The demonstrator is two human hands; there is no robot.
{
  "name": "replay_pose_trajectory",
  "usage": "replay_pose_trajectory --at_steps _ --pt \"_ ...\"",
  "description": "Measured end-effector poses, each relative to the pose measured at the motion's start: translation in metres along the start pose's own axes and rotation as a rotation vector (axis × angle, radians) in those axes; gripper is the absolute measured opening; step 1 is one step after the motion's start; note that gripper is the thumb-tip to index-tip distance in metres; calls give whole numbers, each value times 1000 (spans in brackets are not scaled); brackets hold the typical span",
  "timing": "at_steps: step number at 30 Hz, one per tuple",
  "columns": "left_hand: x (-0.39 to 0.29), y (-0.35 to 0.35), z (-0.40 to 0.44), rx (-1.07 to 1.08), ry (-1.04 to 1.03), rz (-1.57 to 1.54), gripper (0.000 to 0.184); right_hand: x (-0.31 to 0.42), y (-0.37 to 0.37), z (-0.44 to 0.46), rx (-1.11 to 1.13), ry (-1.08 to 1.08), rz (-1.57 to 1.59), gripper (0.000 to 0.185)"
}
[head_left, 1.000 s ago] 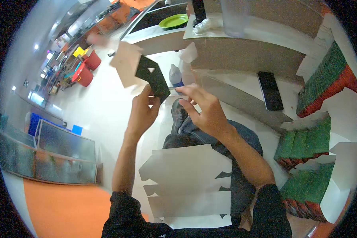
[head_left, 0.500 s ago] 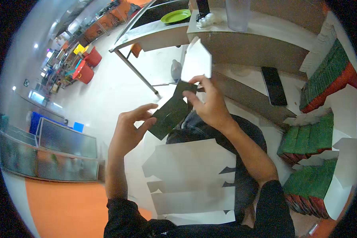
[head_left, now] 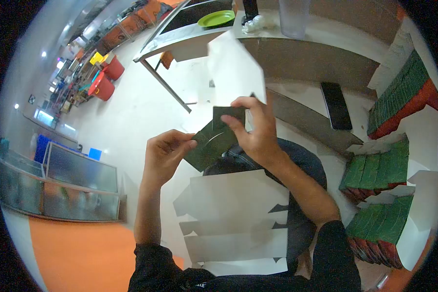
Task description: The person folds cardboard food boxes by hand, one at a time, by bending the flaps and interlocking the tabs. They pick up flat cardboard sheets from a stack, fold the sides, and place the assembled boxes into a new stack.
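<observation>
Between my hands is a dark green folded card point(head_left: 210, 148) with a thin bright curved line on its face. My left hand point(head_left: 161, 155) pinches its left edge between thumb and fingers. My right hand point(head_left: 258, 130) grips its upper right corner, thumb in front. A white card flap point(head_left: 236, 70) with angled edges rises above the right hand; whether it is one piece with the green card I cannot tell. Below, a flat white cut-out cardboard sheet point(head_left: 238, 202) with notched sides lies across my lap.
On the right, white boxes hold rows of green-and-red packets point(head_left: 399, 95), with more green packets point(head_left: 377, 168) lower down. A black phone point(head_left: 336, 105) lies on a ledge. A green plate point(head_left: 216, 18) and a clear plastic cup point(head_left: 294, 19) stand at the top. Red buckets point(head_left: 102, 87) are far left.
The white flap has swung up and left and shows more of its face. The green card has turned slightly, and my left fingers have closed onto its edge.
</observation>
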State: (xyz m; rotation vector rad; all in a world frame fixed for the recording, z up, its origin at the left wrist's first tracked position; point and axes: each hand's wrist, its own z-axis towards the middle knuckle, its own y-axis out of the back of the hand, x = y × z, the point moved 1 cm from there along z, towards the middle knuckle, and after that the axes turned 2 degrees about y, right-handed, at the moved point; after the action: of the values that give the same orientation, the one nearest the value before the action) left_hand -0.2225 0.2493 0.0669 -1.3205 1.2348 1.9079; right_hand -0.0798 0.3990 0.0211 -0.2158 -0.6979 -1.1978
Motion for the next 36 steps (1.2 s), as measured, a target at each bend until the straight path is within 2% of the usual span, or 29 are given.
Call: replay_pose_trajectory --at_steps 2,3,6,10,13,17,20,23,26,27,28,30,33,36 --pt "0 -2 0 9 4 12 10 1 3 0 -81 23 -61 32" --pt "-1 -2 1 2 -25 19 10 4 4 1 -27 -11 -46 33" --pt "-4 -3 4 -30 -82 46 10 -1 2 1 203 69 80 32" --pt "-12 -4 2 -103 -133 95 9 -8 8 3 362 -147 224 29" --pt "-15 -6 0 -150 -221 113 8 -11 5 0 411 -82 274 31" --pt "-15 -1 2 -213 -228 140 6 1 5 2 423 -12 170 56" --pt "-11 -1 6 -239 -219 92 14 12 1 0 393 96 3 71" --pt "-14 -1 6 -124 -133 -85 36 7 -6 -5 381 77 -51 82" --pt "-17 25 2 161 -236 89 61 -6 18 7 346 55 -18 85" --pt "-24 38 -2 309 -218 303 73 -15 29 10 315 19 41 81" --pt "-24 51 -2 470 -279 472 67 -19 37 13 296 -72 238 79" --pt "-24 70 -8 574 47 476 51 -20 47 21 255 -247 637 75" --pt "-22 71 -11 425 -85 481 36 -27 36 20 88 -126 227 67" --pt "-27 44 -7 283 -60 505 28 -12 38 24 -21 17 -184 67"
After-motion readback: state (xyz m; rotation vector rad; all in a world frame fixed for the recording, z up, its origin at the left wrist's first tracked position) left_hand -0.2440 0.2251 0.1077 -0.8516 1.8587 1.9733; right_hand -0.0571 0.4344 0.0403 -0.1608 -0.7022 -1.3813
